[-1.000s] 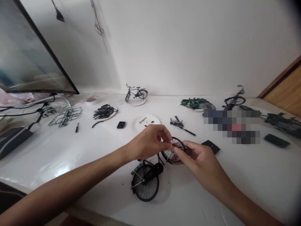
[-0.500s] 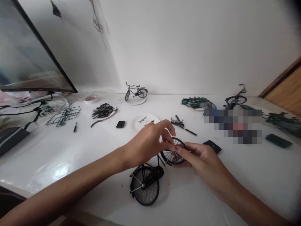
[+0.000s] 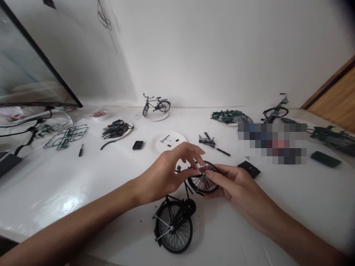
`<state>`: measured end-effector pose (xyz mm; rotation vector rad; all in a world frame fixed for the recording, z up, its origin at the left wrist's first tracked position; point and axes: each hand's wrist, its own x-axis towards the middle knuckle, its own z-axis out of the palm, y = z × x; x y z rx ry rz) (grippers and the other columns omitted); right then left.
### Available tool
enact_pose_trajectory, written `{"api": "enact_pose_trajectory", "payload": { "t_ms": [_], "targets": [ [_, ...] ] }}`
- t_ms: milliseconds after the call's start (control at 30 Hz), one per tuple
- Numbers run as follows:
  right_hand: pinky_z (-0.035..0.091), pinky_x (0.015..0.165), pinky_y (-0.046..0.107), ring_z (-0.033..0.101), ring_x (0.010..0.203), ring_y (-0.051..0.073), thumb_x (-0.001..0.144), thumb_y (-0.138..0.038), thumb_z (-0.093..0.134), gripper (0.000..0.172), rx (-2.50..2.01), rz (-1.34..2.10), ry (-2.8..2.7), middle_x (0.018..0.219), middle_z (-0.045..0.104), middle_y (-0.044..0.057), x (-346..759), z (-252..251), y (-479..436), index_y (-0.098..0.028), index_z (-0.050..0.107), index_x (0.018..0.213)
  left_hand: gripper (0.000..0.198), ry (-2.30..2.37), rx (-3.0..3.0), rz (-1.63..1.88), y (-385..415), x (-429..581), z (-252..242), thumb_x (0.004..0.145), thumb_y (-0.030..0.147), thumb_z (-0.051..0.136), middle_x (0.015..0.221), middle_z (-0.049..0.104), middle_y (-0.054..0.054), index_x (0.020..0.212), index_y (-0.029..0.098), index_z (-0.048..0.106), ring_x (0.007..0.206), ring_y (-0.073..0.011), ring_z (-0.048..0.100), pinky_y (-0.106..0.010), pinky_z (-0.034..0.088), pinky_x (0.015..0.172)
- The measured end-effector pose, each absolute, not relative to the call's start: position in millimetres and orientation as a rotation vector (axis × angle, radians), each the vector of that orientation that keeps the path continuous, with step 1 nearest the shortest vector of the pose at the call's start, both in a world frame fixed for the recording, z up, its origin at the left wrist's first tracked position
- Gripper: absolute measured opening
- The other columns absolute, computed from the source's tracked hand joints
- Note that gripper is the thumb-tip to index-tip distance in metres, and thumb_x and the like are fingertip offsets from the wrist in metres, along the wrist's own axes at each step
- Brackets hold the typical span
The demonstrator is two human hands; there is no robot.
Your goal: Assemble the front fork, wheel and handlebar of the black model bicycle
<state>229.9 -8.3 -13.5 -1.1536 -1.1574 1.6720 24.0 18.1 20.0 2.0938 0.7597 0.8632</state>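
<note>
A black model bicycle (image 3: 177, 218) lies on the white table in front of me, its rear wheel nearest to me. My right hand (image 3: 235, 184) holds the bicycle's front wheel (image 3: 203, 179) from the right, fingers curled round its rim. My left hand (image 3: 169, 170) reaches in from the left and pinches with thumb and forefinger at the wheel's hub; what the fingertips hold is too small to make out.
Behind the hands are a white paper plate (image 3: 181, 138) with small parts, a black tool (image 3: 212, 144), a plate of black parts (image 3: 116, 130), green sprues (image 3: 65, 136), a finished model bicycle (image 3: 155, 105), a monitor (image 3: 30, 74) at left, and green parts (image 3: 229, 117) at right.
The bicycle has slid a little toward me with the view tilting down. My left hand's fingers have spread and shifted to pinch at the wheel hub.
</note>
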Motion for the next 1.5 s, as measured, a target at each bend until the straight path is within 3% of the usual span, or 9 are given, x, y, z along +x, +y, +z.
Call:
{"api": "enact_pose_trajectory", "payload": {
  "t_ms": [200,333,533,733,1033,1200,1300,1500],
  "targets": [
    [0.061,0.073,0.036,0.064,0.084,0.020,0.086,-0.040,0.068,0.023,-1.149,1.652,-1.203,0.092,0.071,0.005,228.4,-14.3,-9.0,-0.029,0.078,0.103,0.033,0.881,2.147,0.862,11.9,29.7,13.2,0.085,0.020,0.073,0.092,0.069,0.002,0.113,0.021,0.054,0.086,-0.0119,0.064,-0.028,0.049,0.080],
    [0.062,0.070,0.035,0.062,0.083,0.019,0.084,-0.041,0.069,0.022,-1.165,1.604,-1.261,0.091,0.070,0.005,225.8,-12.1,-11.1,-0.029,0.078,0.100,0.022,0.988,2.119,0.885,7.4,34.8,11.9,0.086,0.022,0.071,0.089,0.068,0.004,0.103,0.022,0.057,0.082,-0.0110,0.062,-0.024,0.045,0.069],
    [0.062,0.068,0.034,0.060,0.084,0.019,0.085,-0.041,0.069,0.024,-1.175,1.599,-1.234,0.092,0.068,0.004,226.2,-12.7,-12.4,-0.029,0.077,0.104,0.018,0.832,2.025,0.884,8.4,34.0,15.2,0.092,0.008,0.059,0.093,0.071,0.004,0.104,0.021,0.058,0.088,-0.0072,0.063,-0.020,0.045,0.075],
    [0.060,0.069,0.032,0.063,0.082,0.018,0.090,-0.040,0.063,0.025,-1.152,1.700,-1.193,0.092,0.070,0.005,225.4,-12.4,-11.4,-0.027,0.076,0.106,0.015,0.957,2.041,0.875,5.1,36.1,14.0,0.086,0.022,0.070,0.089,0.067,0.004,0.098,0.021,0.062,0.078,-0.0097,0.059,-0.025,0.046,0.075],
    [0.060,0.065,0.032,0.062,0.075,0.017,0.087,-0.040,0.065,0.025,-1.191,1.729,-1.104,0.084,0.070,0.006,222.9,-7.1,-13.3,-0.024,0.078,0.100,0.013,0.790,1.978,0.890,7.6,33.8,15.1,0.093,0.009,0.055,0.092,0.068,0.002,0.100,0.018,0.062,0.085,-0.0078,0.062,-0.020,0.048,0.078],
    [0.061,0.065,0.033,0.063,0.075,0.018,0.086,-0.041,0.066,0.023,-1.188,1.710,-1.146,0.082,0.069,0.005,225.2,-11.2,-12.3,-0.026,0.079,0.098,0.011,0.843,1.965,0.870,6.7,34.3,12.8,0.088,0.019,0.067,0.090,0.066,0.001,0.098,0.017,0.061,0.080,-0.0093,0.059,-0.022,0.048,0.071],
    [0.062,0.067,0.036,0.063,0.078,0.019,0.088,-0.041,0.064,0.023,-1.188,1.726,-1.161,0.083,0.068,0.005,226.7,-15.5,-11.6,-0.026,0.078,0.100,0.006,0.887,1.969,0.867,7.3,34.8,11.6,0.090,0.016,0.064,0.083,0.066,0.003,0.095,0.018,0.063,0.078,-0.0083,0.061,-0.020,0.047,0.067],
    [0.063,0.067,0.037,0.063,0.083,0.019,0.090,-0.039,0.063,0.026,-1.162,1.719,-1.160,0.093,0.068,0.006,226.4,-15.4,-12.1,-0.024,0.076,0.106,0.011,0.844,2.020,0.827,8.0,33.1,13.4,0.093,0.013,0.056,0.095,0.069,0.000,0.100,0.019,0.062,0.087,-0.0119,0.063,-0.025,0.049,0.077]
  ]
}}
